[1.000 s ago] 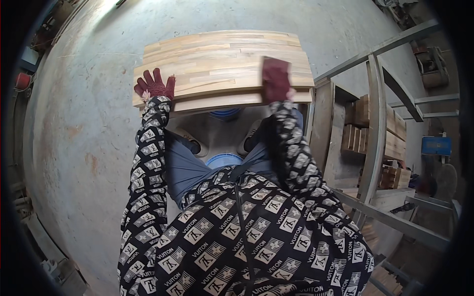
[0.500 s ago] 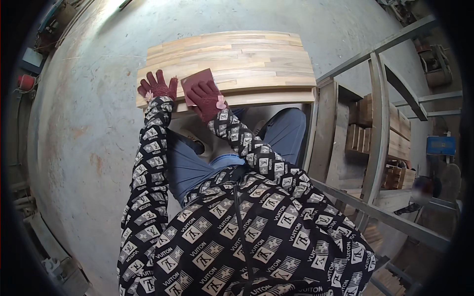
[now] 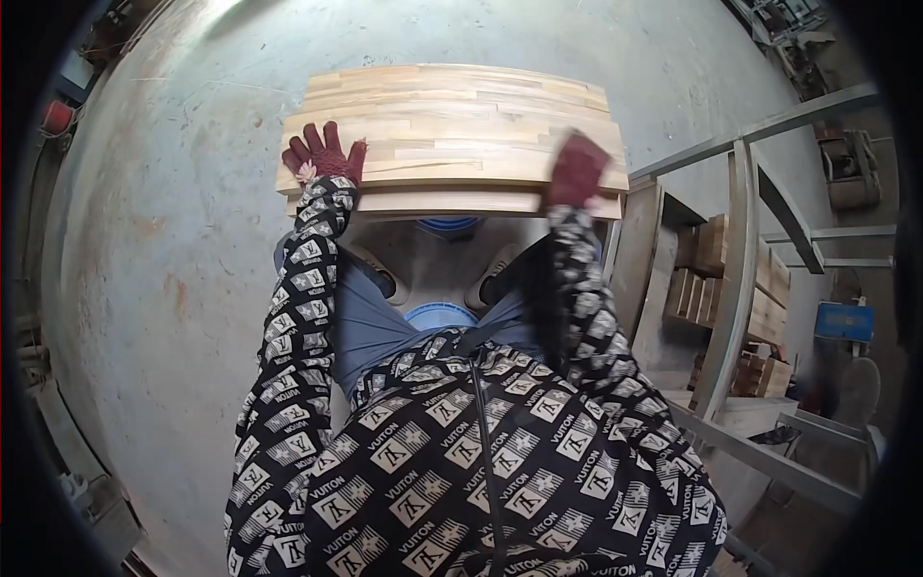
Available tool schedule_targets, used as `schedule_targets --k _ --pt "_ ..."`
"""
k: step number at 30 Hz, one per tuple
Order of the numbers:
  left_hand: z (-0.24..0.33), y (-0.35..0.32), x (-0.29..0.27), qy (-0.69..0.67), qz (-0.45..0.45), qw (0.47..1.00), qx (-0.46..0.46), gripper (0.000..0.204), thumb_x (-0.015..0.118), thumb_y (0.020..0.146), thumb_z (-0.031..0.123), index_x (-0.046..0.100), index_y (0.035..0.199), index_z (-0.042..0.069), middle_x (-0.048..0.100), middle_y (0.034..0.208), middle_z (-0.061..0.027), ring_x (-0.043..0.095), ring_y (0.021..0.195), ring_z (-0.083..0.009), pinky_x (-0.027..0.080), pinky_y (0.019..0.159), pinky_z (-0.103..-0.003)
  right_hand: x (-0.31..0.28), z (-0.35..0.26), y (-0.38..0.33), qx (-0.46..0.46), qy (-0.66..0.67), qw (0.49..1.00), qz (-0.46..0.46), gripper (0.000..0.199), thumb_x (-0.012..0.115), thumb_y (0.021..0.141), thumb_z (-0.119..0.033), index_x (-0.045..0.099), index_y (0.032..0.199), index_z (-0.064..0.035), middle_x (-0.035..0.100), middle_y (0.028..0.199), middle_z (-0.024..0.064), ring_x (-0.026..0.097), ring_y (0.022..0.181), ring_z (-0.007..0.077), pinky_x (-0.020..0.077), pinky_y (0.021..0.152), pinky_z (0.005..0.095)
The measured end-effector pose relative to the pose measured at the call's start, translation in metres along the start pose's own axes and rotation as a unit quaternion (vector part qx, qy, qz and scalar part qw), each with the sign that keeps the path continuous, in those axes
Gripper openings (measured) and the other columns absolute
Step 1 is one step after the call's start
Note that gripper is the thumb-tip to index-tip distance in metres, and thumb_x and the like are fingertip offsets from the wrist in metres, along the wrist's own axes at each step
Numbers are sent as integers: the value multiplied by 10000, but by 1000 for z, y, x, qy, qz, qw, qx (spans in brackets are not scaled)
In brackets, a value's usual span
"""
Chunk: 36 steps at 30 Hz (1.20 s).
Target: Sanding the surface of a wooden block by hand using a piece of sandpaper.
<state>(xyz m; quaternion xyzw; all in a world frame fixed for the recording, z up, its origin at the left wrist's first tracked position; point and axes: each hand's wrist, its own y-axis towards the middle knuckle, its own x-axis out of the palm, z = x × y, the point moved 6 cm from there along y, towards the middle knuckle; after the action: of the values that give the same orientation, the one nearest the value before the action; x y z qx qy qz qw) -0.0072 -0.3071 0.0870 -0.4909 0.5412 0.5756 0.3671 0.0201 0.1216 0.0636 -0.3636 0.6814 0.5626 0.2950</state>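
Squarely before us, a wooden board [image 3: 452,125] of glued pale strips rests on a blue bucket [image 3: 447,225] over the concrete floor [image 3: 173,240], long axis left to right. Stiff and likely heavy, we judge; best gripped at both near corners, where our left hand [image 3: 322,156] and right hand [image 3: 577,169] clasp it.

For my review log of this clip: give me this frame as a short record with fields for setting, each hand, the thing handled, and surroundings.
Setting: workshop with a grey concrete floor, seen from above
Left hand: dark red glove, resting on the near left corner of the wooden panel stack
Right hand: dark red glove, on the stack's near right edge
Wooden panel stack: pale finger-jointed boards lying flat in front of the person's knees
Under the stack: blue round object, partly hidden
Right side: grey metal rack with wooden blocks behind it
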Motion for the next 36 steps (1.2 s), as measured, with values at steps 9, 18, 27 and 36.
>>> schedule_targets --k 9,18,27,36 --pt "3 2 8 3 -24 1000 -5 745 536 862 636 455 1442 175 394 1443 -169 367 1264 -400 230 1054 -586 47 -209 -43 -239 273 911 -195 449 685 755 -155 666 1195 -70 625 1274 157 559 1202 375 386 1088 482" --pt "-7 -3 3 -4 -19 1000 -11 728 550 858 625 485 1420 169 397 1445 -157 357 1269 -389 220 1063 -569 -12 69 31 -9 78 995 -59 345 641 885 -272 694 1180 -101 687 1144 163 611 1102 392 480 955 447" --pt "-4 -7 8 0 19 1000 0 723 565 861 607 493 1396 126 426 1417 -181 378 1227 -384 233 1045 -571 6 -244 14 -228 201 943 -137 398 621 870 -225 627 1234 -67 607 1255 183 545 1172 376 427 1013 488" --pt "13 2 -4 -36 16 999 17 710 565 854 610 511 1375 130 420 1406 -170 376 1220 -378 244 1038 -559 54 69 60 -84 142 986 7 344 577 941 -229 648 1247 -88 644 1248 160 558 1224 346 424 1072 416"
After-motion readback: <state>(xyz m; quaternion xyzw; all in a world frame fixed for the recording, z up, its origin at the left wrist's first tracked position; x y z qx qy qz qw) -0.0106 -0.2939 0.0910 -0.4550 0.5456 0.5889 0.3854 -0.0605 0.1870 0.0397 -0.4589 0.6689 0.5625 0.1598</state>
